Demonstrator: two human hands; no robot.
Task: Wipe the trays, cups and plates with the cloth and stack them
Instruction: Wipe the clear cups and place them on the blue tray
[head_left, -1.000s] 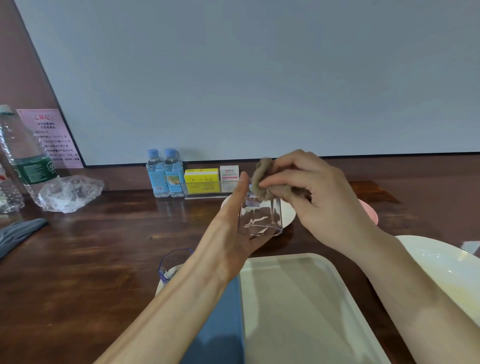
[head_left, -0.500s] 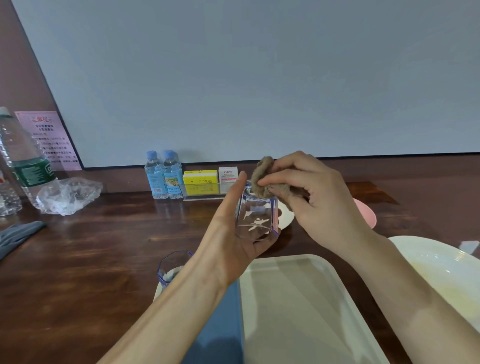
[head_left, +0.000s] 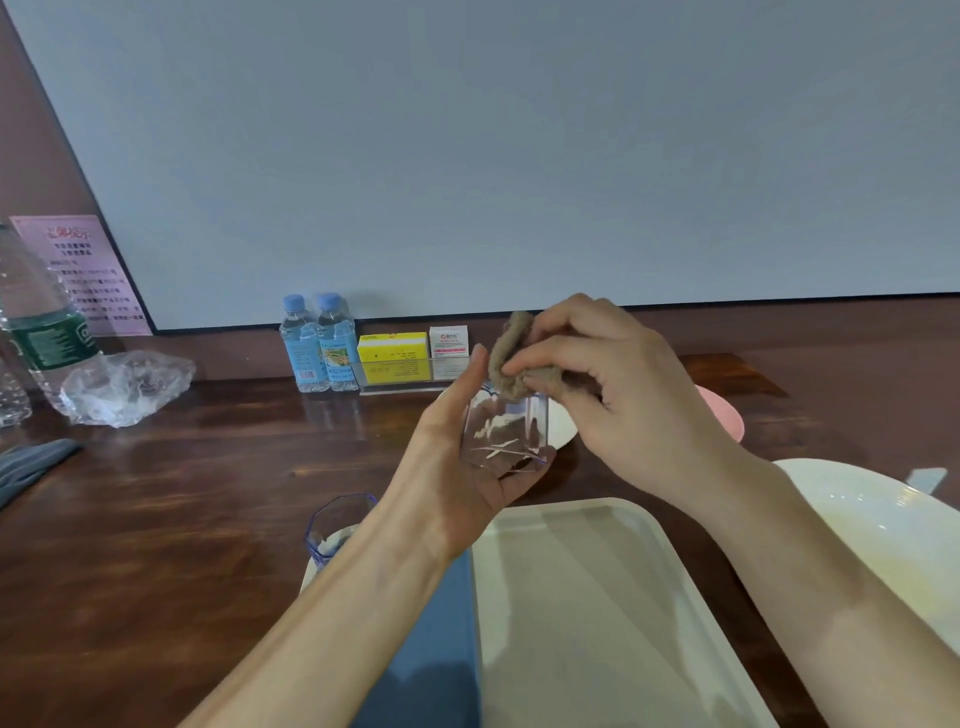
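My left hand (head_left: 457, 467) holds a clear cup (head_left: 506, 434) above the table, thumb up along its left side, palm under it. My right hand (head_left: 618, 395) pinches a bunched brown cloth (head_left: 511, 358) and pushes it into the cup's mouth. A cream tray (head_left: 597, 613) lies below my hands, with a blue tray (head_left: 441, 644) beside it on the left. A second clear cup (head_left: 335, 527) with a blue tint stands left of my left forearm. A white plate (head_left: 883, 525) sits at the right, a small white plate (head_left: 563, 426) behind the cup, and a pink plate (head_left: 724, 415) behind my right hand.
Two small water bottles (head_left: 317, 345), a yellow box (head_left: 395, 358) and a white box (head_left: 449, 351) line the back wall. A large bottle (head_left: 36, 332) and crumpled plastic (head_left: 124, 387) sit at the far left, with grey fabric (head_left: 31, 462) near the left edge.
The cup has turned slightly in my left hand while my right hand worked the cloth at its mouth. Both hands stay in about the same place.
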